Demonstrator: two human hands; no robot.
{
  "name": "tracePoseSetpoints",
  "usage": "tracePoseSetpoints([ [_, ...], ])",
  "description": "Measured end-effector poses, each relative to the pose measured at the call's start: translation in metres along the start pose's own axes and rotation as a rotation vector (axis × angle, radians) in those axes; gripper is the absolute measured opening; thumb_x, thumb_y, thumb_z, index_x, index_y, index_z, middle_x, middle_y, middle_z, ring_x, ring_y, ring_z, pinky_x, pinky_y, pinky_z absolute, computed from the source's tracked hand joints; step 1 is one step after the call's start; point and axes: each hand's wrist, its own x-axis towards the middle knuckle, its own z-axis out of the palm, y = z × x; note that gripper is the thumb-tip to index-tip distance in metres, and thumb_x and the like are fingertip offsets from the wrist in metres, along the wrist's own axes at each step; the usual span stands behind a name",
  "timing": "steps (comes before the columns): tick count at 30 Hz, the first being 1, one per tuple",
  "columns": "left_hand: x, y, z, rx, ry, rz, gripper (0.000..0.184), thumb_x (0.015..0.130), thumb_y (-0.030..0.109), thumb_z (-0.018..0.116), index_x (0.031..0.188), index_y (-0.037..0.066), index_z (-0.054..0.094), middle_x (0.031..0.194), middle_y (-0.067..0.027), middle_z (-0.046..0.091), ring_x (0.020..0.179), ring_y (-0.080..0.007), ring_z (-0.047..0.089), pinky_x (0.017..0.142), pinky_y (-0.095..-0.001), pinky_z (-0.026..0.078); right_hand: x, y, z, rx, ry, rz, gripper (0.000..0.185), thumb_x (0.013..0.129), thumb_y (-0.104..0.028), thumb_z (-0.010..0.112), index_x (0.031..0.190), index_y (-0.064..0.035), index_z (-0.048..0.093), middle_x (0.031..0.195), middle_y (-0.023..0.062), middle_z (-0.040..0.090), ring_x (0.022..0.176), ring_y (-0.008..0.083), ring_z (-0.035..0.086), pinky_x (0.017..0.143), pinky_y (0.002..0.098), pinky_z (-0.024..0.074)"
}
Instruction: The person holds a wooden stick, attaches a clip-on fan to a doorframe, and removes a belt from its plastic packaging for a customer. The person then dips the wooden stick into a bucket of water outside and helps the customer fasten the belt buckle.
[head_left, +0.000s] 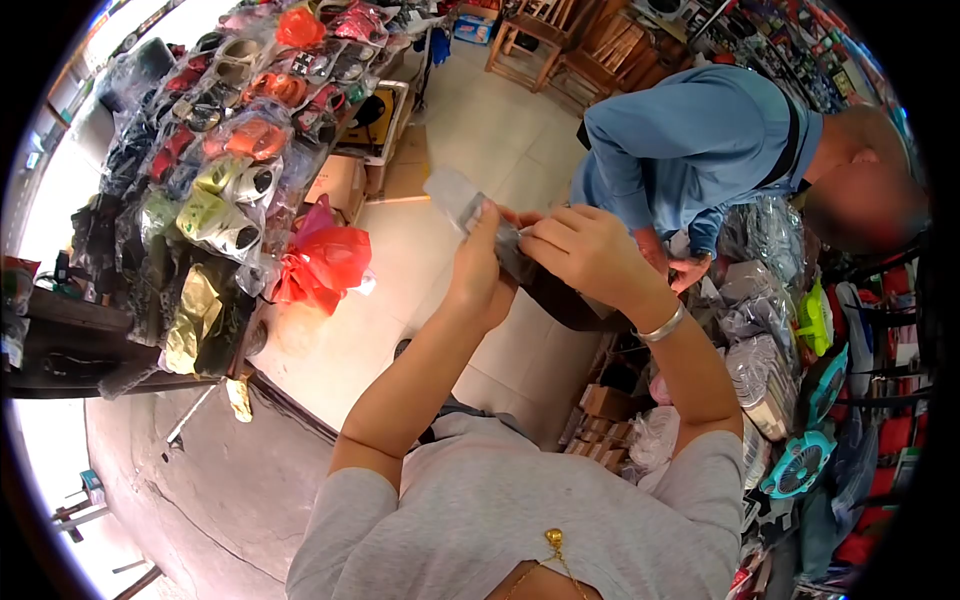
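Note:
Near the middle of the view both my hands are raised close together around a dark item in clear plastic wrapping (508,248). My left hand (480,262) is closed on it, and a loose flap of the plastic (455,196) sticks out beyond the thumb. The fingers of my right hand (580,250) are bent and pinch the wrapping from the other side. A dark brown object (565,303) hangs just below my hands; whether it is joined to the wrapped item I cannot tell. A silver bangle circles my right wrist.
At the left, a table holds many plastic-wrapped shoes (255,140), with a red plastic bag (325,258) at its edge. A person in a blue shirt (700,130) bends over wrapped goods at the right. Wooden chairs (545,35) stand at the back; teal fans (800,465) sit lower right.

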Motion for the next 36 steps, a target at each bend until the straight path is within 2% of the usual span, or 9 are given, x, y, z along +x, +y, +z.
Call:
tracePoseSetpoints([
  [8,-0.001,-0.006,0.003,-0.024,0.096,-0.027,0.026,0.089,0.037,0.039,0.089,0.011,0.046,0.088,-0.0033,0.051,0.079,-0.0152,0.05,0.067,-0.0283,0.041,-0.007,0.001,0.019,-0.064,0.004,0.03,0.01,0.065,-0.011,0.055,0.07,-0.0094,0.046,0.068,0.0015,0.044,0.058,0.0148,0.049,0.054,0.0274,0.0413],
  [11,0.002,-0.007,-0.001,-0.042,0.081,-0.025,0.027,0.089,0.037,0.039,0.089,0.011,0.046,0.087,-0.0033,0.051,0.079,-0.0154,0.05,0.067,-0.0287,0.041,-0.008,-0.001,0.022,0.015,0.052,0.128,0.011,0.066,-0.01,0.056,0.072,-0.0093,0.047,0.07,0.0015,0.047,0.06,0.0155,0.051,0.053,0.0269,0.0413],
  [13,0.003,-0.005,-0.001,-0.056,0.061,-0.026,0.027,0.089,0.038,0.039,0.089,0.011,0.046,0.087,-0.0037,0.051,0.078,-0.0156,0.05,0.068,-0.0292,0.041,-0.011,-0.002,0.027,0.094,0.186,0.177,0.012,0.065,-0.01,0.059,0.075,-0.0095,0.05,0.074,0.0007,0.051,0.063,0.0154,0.053,0.051,0.026,0.0412],
  [15,0.002,-0.001,0.003,-0.028,0.013,-0.057,0.029,0.09,0.039,0.034,0.088,0.013,0.047,0.091,-0.0039,0.052,0.085,-0.017,0.05,0.076,-0.0325,0.039,-0.014,0.001,0.017,0.14,0.156,0.167,0.013,0.065,-0.01,0.059,0.076,-0.0096,0.052,0.076,-0.0002,0.052,0.064,0.0149,0.053,0.052,0.0258,0.0417],
  [18,0.002,-0.005,0.006,-0.047,0.016,-0.036,0.028,0.089,0.038,0.038,0.09,0.011,0.044,0.088,-0.0078,0.052,0.079,-0.0176,0.051,0.07,-0.0313,0.042,-0.015,0.003,0.009,0.166,0.122,0.141,0.016,0.064,-0.01,0.059,0.079,-0.0095,0.056,0.077,-0.0014,0.053,0.068,0.0141,0.054,0.053,0.0255,0.0427],
  [22,0.004,-0.011,0.002,-0.044,0.047,-0.075,0.028,0.089,0.038,0.037,0.089,0.01,0.044,0.091,-0.0098,0.053,0.082,-0.019,0.051,0.072,-0.0324,0.042,-0.015,0.004,0.006,0.04,0.055,0.063,0.018,0.063,-0.009,0.057,0.082,-0.0085,0.058,0.076,-0.002,0.052,0.071,0.0127,0.055,0.056,0.025,0.044],
  [25,0.004,-0.01,0.0,-0.074,0.047,-0.08,0.029,0.089,0.038,0.037,0.089,0.01,0.043,0.091,-0.0102,0.053,0.082,-0.0194,0.051,0.072,-0.0331,0.043,-0.016,0.003,0.014,0.016,0.155,0.007,0.018,0.062,-0.009,0.057,0.08,-0.0083,0.058,0.075,-0.0021,0.051,0.072,0.0119,0.055,0.055,0.0244,0.0434],
  [34,0.0,-0.008,0.001,-0.101,0.077,-0.126,0.029,0.089,0.038,0.037,0.086,0.01,0.044,0.089,-0.0083,0.052,0.08,-0.018,0.05,0.071,-0.0327,0.043,-0.014,-0.003,0.02,-0.019,0.118,0.003,0.011,0.062,-0.011,0.057,0.071,-0.0076,0.054,0.072,-0.0006,0.049,0.069,0.0132,0.054,0.056,0.0248,0.0424],
  [36,0.003,-0.01,-0.004,-0.057,0.093,-0.106,0.032,0.088,0.042,0.038,0.086,0.011,0.047,0.082,-0.0026,0.051,0.079,-0.0166,0.05,0.071,-0.0311,0.042,-0.012,-0.004,0.018,0.003,0.065,0.02,0.01,0.061,-0.011,0.058,0.068,-0.0077,0.051,0.071,0.0,0.049,0.067,0.0143,0.053,0.055,0.0256,0.0421],
])
